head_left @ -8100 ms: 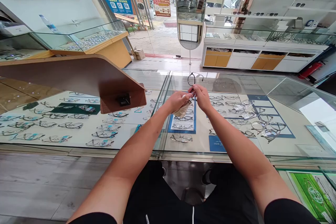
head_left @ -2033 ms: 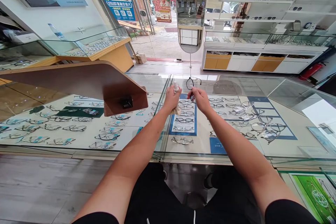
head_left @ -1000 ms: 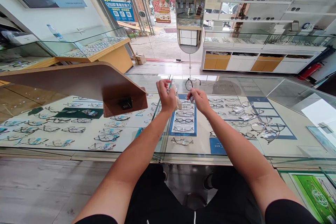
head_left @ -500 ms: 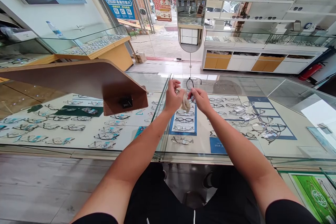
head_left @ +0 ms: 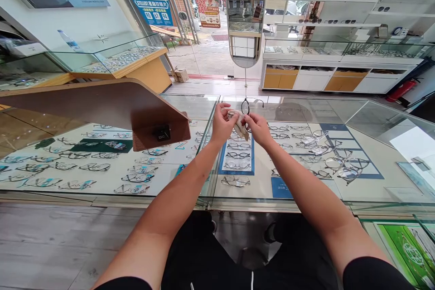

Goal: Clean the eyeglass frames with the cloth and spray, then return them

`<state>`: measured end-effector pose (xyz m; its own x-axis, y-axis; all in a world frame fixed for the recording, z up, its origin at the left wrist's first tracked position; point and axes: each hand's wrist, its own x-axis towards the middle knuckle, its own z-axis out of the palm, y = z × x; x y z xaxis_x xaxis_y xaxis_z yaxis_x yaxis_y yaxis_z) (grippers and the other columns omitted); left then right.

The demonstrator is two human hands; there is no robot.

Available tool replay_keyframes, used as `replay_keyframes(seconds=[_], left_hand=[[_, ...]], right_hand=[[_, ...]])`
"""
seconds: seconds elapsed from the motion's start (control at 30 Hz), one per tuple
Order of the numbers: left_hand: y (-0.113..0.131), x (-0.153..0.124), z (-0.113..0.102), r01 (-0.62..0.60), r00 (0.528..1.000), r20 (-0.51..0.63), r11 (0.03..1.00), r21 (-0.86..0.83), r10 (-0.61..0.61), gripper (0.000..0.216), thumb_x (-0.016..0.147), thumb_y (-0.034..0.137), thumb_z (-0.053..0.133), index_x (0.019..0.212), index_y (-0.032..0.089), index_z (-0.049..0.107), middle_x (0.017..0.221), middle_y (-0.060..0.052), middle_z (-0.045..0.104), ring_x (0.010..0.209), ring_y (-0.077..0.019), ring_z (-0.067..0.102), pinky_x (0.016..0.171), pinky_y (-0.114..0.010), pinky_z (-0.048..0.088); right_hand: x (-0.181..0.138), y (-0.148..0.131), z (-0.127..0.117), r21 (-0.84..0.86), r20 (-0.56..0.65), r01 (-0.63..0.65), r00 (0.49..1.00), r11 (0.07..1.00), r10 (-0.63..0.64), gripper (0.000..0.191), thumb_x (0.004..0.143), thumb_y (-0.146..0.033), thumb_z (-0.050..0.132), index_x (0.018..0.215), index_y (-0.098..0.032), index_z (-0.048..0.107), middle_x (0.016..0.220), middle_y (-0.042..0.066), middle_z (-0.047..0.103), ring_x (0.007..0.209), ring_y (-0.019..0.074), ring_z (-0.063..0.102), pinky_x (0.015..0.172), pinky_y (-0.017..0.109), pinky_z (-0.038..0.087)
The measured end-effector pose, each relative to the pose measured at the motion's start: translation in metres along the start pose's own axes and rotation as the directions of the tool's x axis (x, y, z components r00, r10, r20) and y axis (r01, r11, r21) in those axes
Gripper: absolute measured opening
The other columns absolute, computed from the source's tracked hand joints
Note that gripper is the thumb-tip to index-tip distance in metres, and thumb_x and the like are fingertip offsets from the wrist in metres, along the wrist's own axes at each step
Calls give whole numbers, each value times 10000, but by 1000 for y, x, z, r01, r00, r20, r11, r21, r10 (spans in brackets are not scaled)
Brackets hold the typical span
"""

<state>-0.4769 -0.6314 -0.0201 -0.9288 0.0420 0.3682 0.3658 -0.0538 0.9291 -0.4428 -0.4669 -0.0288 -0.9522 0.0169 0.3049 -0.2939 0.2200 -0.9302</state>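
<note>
My two hands meet over a glass display counter (head_left: 306, 108). My right hand (head_left: 258, 128) pinches a pair of black-framed glasses (head_left: 245, 106), which stands up above my fingers. My left hand (head_left: 222, 123) is closed on a small pale cloth (head_left: 239, 123) and holds it against the glasses. The cloth hangs between the two hands. Whether my left hand also holds something else I cannot tell.
Under the glass lie several rows of spectacle frames (head_left: 238, 155) on white and blue trays. A curved wooden counter end (head_left: 102, 104) juts in from the left. Further display cases (head_left: 336, 50), wall shelves and the shop's glass doorway (head_left: 207, 31) stand behind.
My left hand, which held a small spray bottle upright two seconds ago, has brought the cloth across to the glasses. The glasses have turned edge-on.
</note>
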Motion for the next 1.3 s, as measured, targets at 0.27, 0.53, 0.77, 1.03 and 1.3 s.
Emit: replay_keyframes(seconds=[0.27, 0.53, 0.77, 1.03, 1.3], left_hand=[[-1, -1, 2, 7, 997, 76, 1000, 0, -7, 516, 830, 385, 870, 1178, 260, 511, 919, 3, 723, 794, -164, 720, 722, -289, 552], [1, -3, 4, 16, 996, 84, 1000, 5, -16, 531, 810, 400, 889, 1166, 254, 523, 854, 28, 689, 719, -143, 663, 662, -269, 503], [1, -5, 2, 1, 997, 77, 996, 85, -8, 419, 829, 282, 803, 1170, 240, 563, 852, 25, 680, 716, -144, 631, 664, -275, 483], [-2, -3, 2, 40, 997, 60, 996, 77, -45, 372, 774, 192, 683, 1132, 234, 594, 917, 7, 655, 700, -129, 572, 636, -267, 442], [2, -7, 1, 104, 993, 44, 984, 145, -111, 402, 771, 250, 743, 1146, 233, 600, 978, -13, 685, 718, -138, 614, 639, -276, 460]], right_hand=[[1, 1, 0, -57, -27, 54, 998, 997, -55, 416, 1011, -572, 577, 780, -237, 663, 989, 50, 653, 885, 216, 617, 912, 386, 502], [0, 0, 1, -72, -10, 26, 1000, 997, -27, 445, 1011, -595, 567, 761, -239, 664, 838, 33, 658, 877, 226, 597, 887, 377, 480], [-2, -3, 2, -87, -16, 38, 999, 996, -39, 455, 999, -589, 579, 722, -234, 644, 808, 21, 608, 822, 210, 563, 830, 374, 441], [-4, -4, 4, -126, -12, 61, 998, 990, -63, 434, 990, -544, 579, 688, -234, 607, 813, 13, 580, 801, 200, 537, 796, 372, 408], [-3, -3, 5, -161, -33, 70, 997, 984, -77, 441, 982, -546, 587, 675, -245, 487, 793, 2, 525, 747, 189, 479, 729, 364, 363]])
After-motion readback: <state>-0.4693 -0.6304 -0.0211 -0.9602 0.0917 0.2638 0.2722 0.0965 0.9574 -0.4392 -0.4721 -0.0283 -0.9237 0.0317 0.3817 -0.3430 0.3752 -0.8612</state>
